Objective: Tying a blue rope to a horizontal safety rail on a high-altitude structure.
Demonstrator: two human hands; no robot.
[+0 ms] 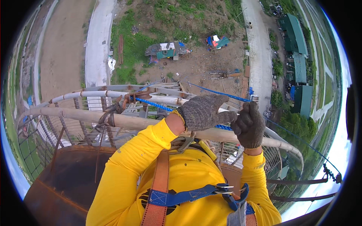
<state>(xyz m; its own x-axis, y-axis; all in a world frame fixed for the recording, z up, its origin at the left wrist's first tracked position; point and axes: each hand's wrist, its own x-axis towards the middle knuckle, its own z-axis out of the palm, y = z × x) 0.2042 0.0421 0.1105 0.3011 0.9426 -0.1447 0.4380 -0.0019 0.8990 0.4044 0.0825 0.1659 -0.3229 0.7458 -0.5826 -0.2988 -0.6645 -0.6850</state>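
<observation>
A blue rope (152, 104) comes from a lashing on the left, passes under my left hand (203, 113) and shows again toward my right hand (250, 126). Both hands wear dark grey knit gloves. My left hand is closed over the rope in front of my chest, its fingertips pointing right. Curled into a fist, my right hand holds the rope just beyond those fingertips. Behind them runs a bamboo rail (128, 120), with a pale pipe rail (162, 98) farther out. What lies inside each grip is largely hidden.
A dark tie (107, 115) binds the bamboo rail at left. Below it is a rusty brown metal surface (56, 188). I wear an orange harness strap (160, 180) and a blue chest strap (188, 195). Far below lie ground, a concrete road (100, 45) and green roofs (294, 35).
</observation>
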